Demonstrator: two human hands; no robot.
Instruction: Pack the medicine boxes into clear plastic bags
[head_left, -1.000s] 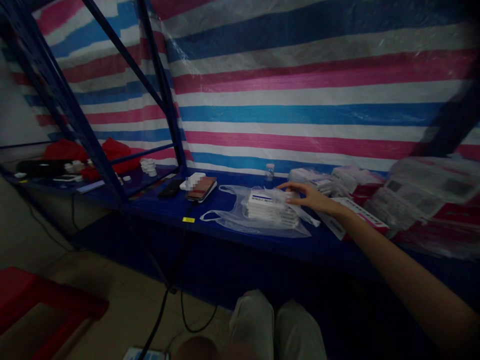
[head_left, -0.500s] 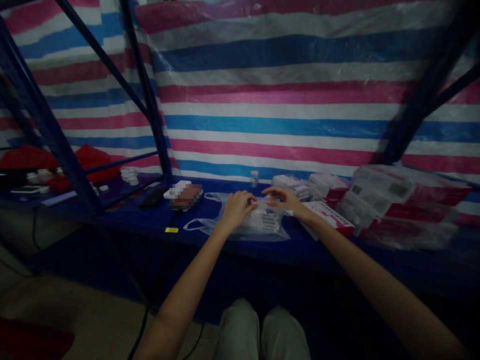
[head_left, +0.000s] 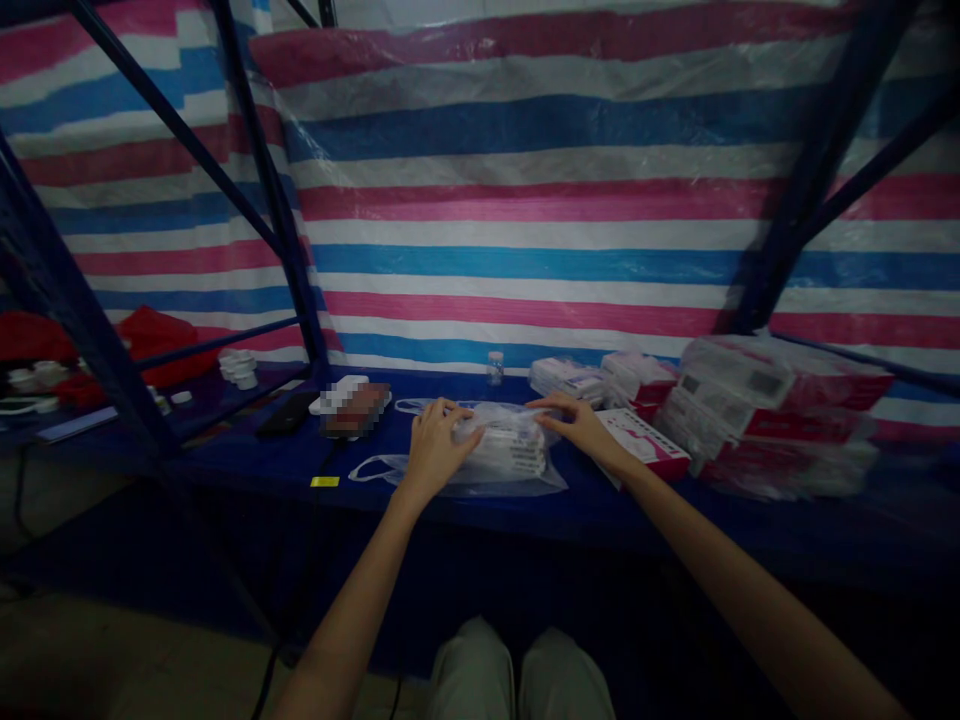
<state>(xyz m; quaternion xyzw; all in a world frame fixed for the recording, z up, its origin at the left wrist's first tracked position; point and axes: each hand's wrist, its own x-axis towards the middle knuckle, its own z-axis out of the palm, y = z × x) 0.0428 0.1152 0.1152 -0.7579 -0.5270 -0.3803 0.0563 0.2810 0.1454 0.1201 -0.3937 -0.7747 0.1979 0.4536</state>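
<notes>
A clear plastic bag (head_left: 517,478) lies on the blue shelf (head_left: 585,505) with a stack of flat white boxes (head_left: 510,450) inside it. My left hand (head_left: 437,447) rests on the bag's left side, fingers curled over the plastic and the stack. My right hand (head_left: 574,423) reaches in from the right, its fingers spread and touching the top right of the bag. The bag's handles (head_left: 371,470) trail out to the left.
Wrapped red and white boxes (head_left: 772,410) are piled at the right, with smaller packs (head_left: 570,378) and a small clear bottle (head_left: 495,367) behind the bag. A phone and small boxes (head_left: 349,405) lie left of it. Blue rack posts (head_left: 277,210) rise at the left.
My left hand came up onto the bag a second ago; both hands now sit on it. The view has swung to the right and up slightly.
</notes>
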